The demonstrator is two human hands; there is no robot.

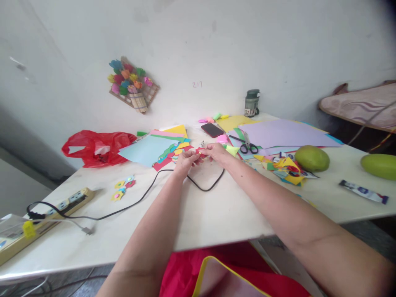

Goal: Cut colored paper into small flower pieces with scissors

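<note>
A: Left hand (183,162)?
B: Grip pinched shut on a red scrap (198,152), just left of the scissors (248,145), above the counter (216,206).
A: Right hand (215,153)?
B: Fingertips closed on the same scrap. Cable (202,186) loops beneath; mango (311,158) right of scissors.

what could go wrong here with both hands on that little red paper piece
The red paper piece is small and pinched between the left hand and right hand, so it may tear or slip. The black cable loops right under the wrists and could snag. The scissors lie near the right hand, within brushing range.
</note>
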